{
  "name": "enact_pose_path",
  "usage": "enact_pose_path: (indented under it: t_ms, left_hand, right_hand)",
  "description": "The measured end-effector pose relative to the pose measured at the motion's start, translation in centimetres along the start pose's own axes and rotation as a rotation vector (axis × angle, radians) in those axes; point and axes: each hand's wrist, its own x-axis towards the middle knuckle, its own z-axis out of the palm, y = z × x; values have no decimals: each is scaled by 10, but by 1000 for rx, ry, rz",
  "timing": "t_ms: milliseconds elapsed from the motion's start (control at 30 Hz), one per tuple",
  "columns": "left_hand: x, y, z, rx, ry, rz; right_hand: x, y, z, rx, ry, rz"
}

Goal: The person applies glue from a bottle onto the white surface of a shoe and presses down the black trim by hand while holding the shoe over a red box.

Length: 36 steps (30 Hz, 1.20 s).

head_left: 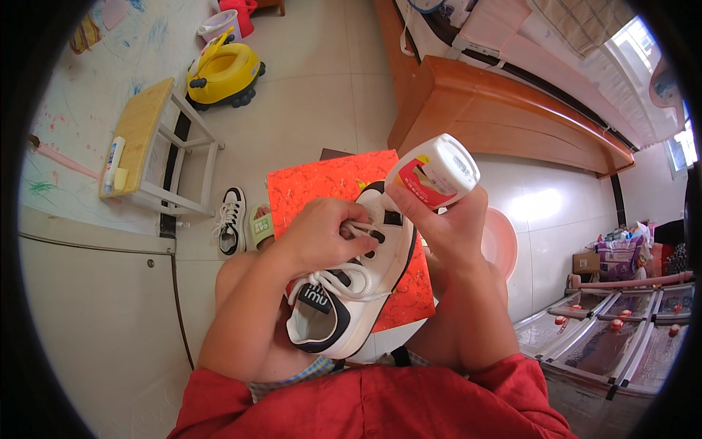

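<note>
A white sneaker (358,322) with black trim lies on a red patterned board or box top (300,179) in front of me, heel toward me. My left hand (314,238) is closed at the front of its lacing, thumb and fingers pinching a white shoelace (356,228). In my right hand (450,227) is a white plastic bottle (439,172) with a red and yellow label, tilted over the toe end. Whether anything comes out of the bottle is hidden.
The matching sneaker (232,223) sits on the floor at the left, beside my green slipper (261,227). A wooden-topped stool (142,121) carries a white tube (114,164). Beyond stands a yellow ride-on toy (228,69). A pink basin (501,245) and clear storage boxes (607,336) are at the right.
</note>
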Motion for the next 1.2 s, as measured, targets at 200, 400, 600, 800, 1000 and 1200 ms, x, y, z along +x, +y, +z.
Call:
enact_pose_path:
  t_ms: [200, 400, 600, 800, 1000, 1200]
  left_hand:
    - [2, 4, 1, 27, -26, -16]
    - [3, -4, 5, -10, -1, 82]
    - [1, -1, 3, -1, -53, -69]
    - [4, -9, 6, -82, -2, 105]
    - [1, -2, 5, -173, -39, -61]
    - [2, 0, 1, -174, -65, -29]
  right_hand:
    - [-1, 0, -1, -19, -49, 0]
    - [-7, -11, -6, 33, -187, -38]
    - [-5, 0, 2, 43, -69, -13]
    - [-12, -10, -7, 59, -169, -60]
    - [-13, -9, -5, 176, -107, -46]
    - [-19, -2, -12, 84, -139, -83]
